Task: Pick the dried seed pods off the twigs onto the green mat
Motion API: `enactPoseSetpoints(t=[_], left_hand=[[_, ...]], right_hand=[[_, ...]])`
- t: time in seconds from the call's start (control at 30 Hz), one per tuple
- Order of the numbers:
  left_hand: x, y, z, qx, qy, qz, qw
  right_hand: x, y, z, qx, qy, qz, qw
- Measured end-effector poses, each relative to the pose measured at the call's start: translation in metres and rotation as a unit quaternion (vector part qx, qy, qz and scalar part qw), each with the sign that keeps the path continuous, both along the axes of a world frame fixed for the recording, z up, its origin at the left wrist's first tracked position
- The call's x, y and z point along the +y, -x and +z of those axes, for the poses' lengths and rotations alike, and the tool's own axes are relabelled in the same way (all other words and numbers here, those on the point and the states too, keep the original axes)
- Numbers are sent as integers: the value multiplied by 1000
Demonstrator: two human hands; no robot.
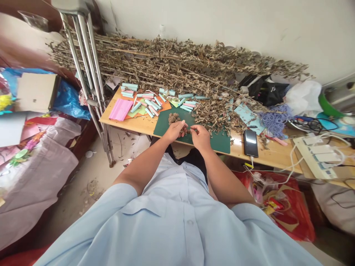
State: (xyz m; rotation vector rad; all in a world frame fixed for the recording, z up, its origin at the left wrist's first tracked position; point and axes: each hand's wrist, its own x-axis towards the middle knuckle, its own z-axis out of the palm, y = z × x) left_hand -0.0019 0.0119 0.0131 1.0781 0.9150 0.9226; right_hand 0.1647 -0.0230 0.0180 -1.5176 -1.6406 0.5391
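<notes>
Pinching crumbled dried leaves (184, 130) with your left hand (174, 132) and right hand (200, 136) above the green cutting mat (216, 143), both grips closed on the bits.

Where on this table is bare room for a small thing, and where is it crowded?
Bare table wood shows right of the black phone and left of the green cutting mat, below the pink paper. Crowded: the dried leafy stems and pale blue paper rolls.

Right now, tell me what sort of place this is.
Likely a cluttered home room used as a craft workspace: a wooden table holds dried leafy stems, pale blue paper rolls and a green cutting mat, beside a bed.
</notes>
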Motion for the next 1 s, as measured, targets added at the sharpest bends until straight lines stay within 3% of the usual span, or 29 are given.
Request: enactPoseSetpoints(t=[0.37,0.6,0.73,0.9,1.0], left_hand=[[-6,-2,7,9,18,47,999],[-9,-2,12,18,0,58,998],[-8,-3,8,28,-8,54,998],[-6,-3,6,31,-1,52,998],[-6,-3,5,42,-7,53,998]], right_hand=[[-21,-25,-6,72,47,-41,995],[-35,-26,-12,153,88,-36,984],[-52,-19,-10,148,114,18,982],[-71,-11,-18,35,83,146,985],[-77,-10,-26,0,76,185,980]])
